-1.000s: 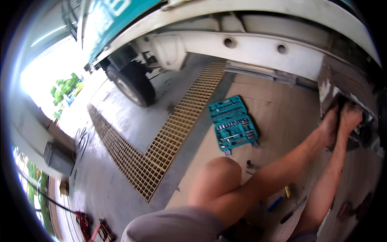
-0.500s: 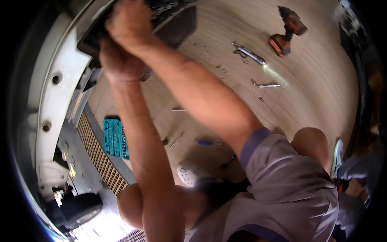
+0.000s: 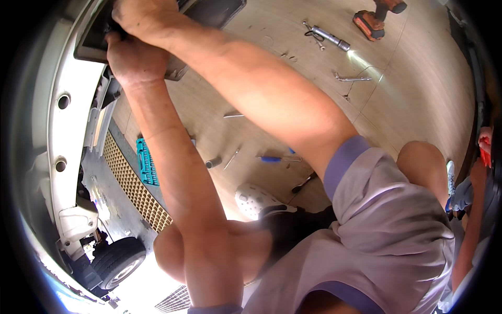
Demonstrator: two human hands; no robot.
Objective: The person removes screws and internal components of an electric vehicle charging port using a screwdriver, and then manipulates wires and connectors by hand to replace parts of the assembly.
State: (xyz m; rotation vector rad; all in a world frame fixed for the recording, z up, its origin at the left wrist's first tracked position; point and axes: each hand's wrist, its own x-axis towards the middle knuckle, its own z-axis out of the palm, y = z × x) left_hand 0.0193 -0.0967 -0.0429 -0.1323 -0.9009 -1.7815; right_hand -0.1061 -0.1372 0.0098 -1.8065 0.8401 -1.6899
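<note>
Partly hidden, a teal slotted case [image 3: 147, 165] lies on the tan floor [image 3: 418, 104] near grating [image 3: 129, 182]; left hand [image 3: 135, 62] and right hand [image 3: 144, 20] curl at a dark housing [image 3: 90, 46], grip unclear.

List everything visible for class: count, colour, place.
Vehicle beam: one, white, left
Housing: one, dark, top left
Wheel: one, mostly black, lower left
Floor grating: two stretches, tan and greyish, lower left
Tool case: one, teal, left
Flashlight: one, silver, lit, upper right
Drill: one, orange and black, top right
Bent wrench: one, silver, below flashlight
Thin rods: two, silver, centre
Socket: one, grey, centre
Handled tools: two, blue and black, centre
Shoe: one, white, lower centre
Other person: one or more, grey-clothed, right edge
Left hand: one, upper left
Right hand: one, above left
</note>
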